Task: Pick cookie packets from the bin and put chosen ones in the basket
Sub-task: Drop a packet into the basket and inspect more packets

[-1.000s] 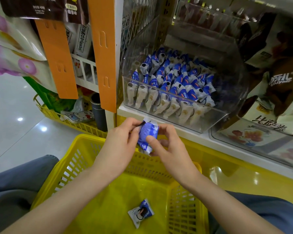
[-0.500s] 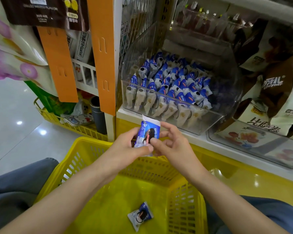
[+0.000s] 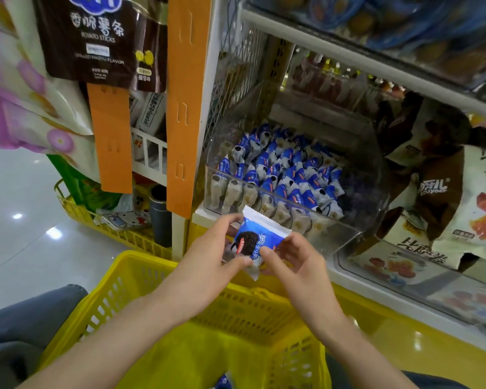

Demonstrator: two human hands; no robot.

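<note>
Both hands pinch one blue cookie packet (image 3: 257, 242) above the far rim of the yellow basket (image 3: 141, 282); the left hand (image 3: 208, 255) grips its left edge, the right hand (image 3: 289, 261) its right; the clear bin (image 3: 357, 217) of packets sits just beyond.

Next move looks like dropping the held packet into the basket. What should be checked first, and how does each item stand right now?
1. Grip on the cookie packet: ok. The left hand and right hand both pinch its lower end.
2. Printed front facing the person: ok.
3. Wrapper whole: cannot tell. The top crimp looks intact, but fingers cover the lower end.
4. Packet over the inside of the basket: cannot tell. It appears at the far rim.
5. Room in the basket: ok. Bare floor shows beside a second packet.
6. Bin stocked: ok.
</note>
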